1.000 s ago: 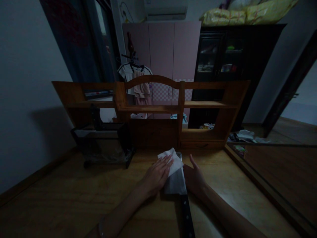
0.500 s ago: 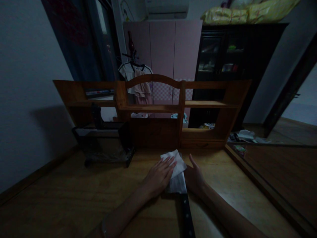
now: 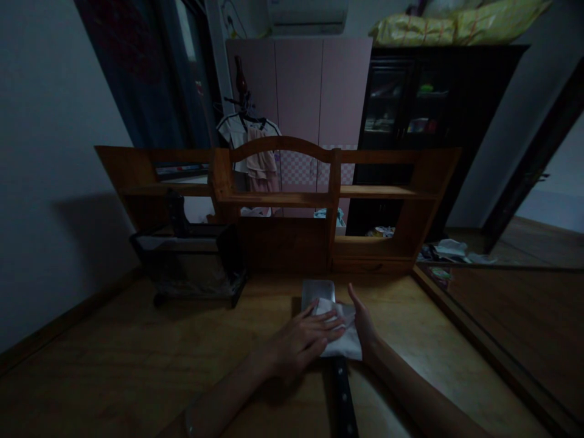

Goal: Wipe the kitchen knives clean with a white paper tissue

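Note:
A cleaver (image 3: pixel 318 291) lies with its broad metal blade pointing away from me and its black riveted handle (image 3: pixel 345 398) toward me. A white cloth or tissue (image 3: pixel 349 345) covers the lower part of the blade, near the handle. My left hand (image 3: pixel 308 340) rests flat on it, fingers stretched out and a little apart. At the right edge of the blade is my right hand (image 3: pixel 365 328), its thumb raised and apart. Its other fingers are hidden behind the cloth and blade, so I cannot tell whether they touch the cleaver. Neither hand is on the handle.
A wooden shelf unit (image 3: pixel 285 199) runs along the back of the wooden table (image 3: pixel 182 371). At the left stands a dark knife rack (image 3: pixel 189 261) with a black-handled tool upright in it. Pink wardrobe doors (image 3: pixel 298 91) and a dark cabinet (image 3: pixel 474 103) are farther back.
My left hand has drawn the white cloth down the blade toward the handle, uncovering the blade's far end. My right hand stays beside the blade.

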The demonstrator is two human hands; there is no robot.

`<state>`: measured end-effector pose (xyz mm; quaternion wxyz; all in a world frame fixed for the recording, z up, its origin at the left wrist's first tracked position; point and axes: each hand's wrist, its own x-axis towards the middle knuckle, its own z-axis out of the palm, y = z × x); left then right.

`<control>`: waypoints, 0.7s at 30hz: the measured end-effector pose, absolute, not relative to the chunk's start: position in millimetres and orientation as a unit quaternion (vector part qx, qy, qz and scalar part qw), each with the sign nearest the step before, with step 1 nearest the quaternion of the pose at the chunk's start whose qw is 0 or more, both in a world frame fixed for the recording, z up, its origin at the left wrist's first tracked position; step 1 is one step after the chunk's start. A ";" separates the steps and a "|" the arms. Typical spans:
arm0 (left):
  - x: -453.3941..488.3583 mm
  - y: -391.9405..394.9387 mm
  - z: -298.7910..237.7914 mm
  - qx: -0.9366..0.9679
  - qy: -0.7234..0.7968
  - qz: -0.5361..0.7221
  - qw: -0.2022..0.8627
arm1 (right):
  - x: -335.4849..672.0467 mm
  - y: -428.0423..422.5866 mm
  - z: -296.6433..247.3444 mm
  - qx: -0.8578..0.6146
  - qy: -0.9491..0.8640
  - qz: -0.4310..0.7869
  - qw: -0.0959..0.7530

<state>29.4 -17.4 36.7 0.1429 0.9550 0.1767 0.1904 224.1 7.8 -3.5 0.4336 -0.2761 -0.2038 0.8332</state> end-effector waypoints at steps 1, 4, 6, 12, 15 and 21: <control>29.9 -18.4 37.1 0.955 0.174 0.189 0.146 | 224.7 8.9 -4.9 -0.281 -0.199 0.835 0.430; 29.9 -16.9 34.7 0.954 0.186 0.194 0.136 | 224.8 10.5 -9.2 -0.293 -0.191 0.825 0.444; 29.2 -14.0 32.2 0.951 0.202 0.200 0.119 | 224.0 10.4 -11.1 -0.289 -0.199 0.818 0.455; 26.2 -8.1 30.7 0.935 0.247 0.239 0.087 | 218.4 9.0 -7.6 -0.195 -0.240 0.832 0.460; 22.5 -6.9 28.8 0.912 0.276 0.289 0.090 | 215.1 7.3 -4.8 -0.156 -0.256 0.839 0.454; 14.6 -1.3 17.2 0.872 0.327 0.359 0.058 | 212.7 2.7 1.1 -0.135 -0.270 0.836 0.459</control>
